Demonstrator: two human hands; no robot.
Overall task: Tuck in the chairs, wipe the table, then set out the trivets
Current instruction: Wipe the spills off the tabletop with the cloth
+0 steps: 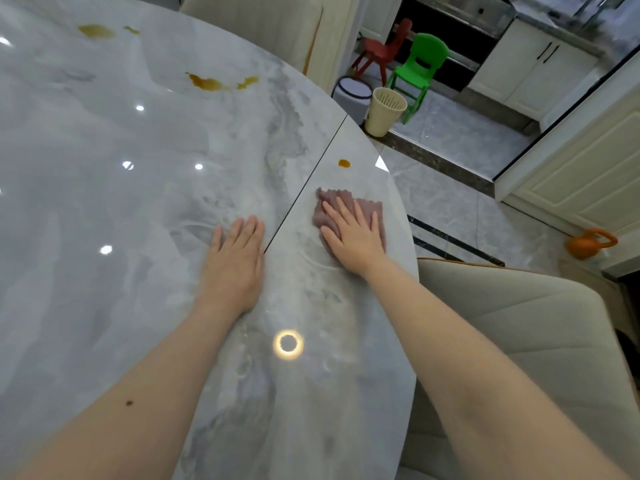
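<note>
On the marble bench (104, 188) the left hand (232, 268) lies flat, fingers (247, 233) together and holding nothing, just left of the dark seam. To its right the right hand (353, 233) presses a mauve cloth (375, 216) flat, fingers (343, 211) spread over it rather than gripping. The nearest amber spot (344, 163) lies straight ahead of those fingertips near the rim (the bigger stains (207, 83) sit well off to the far left), so I judge a short forward push by the right hand comes next.
</note>
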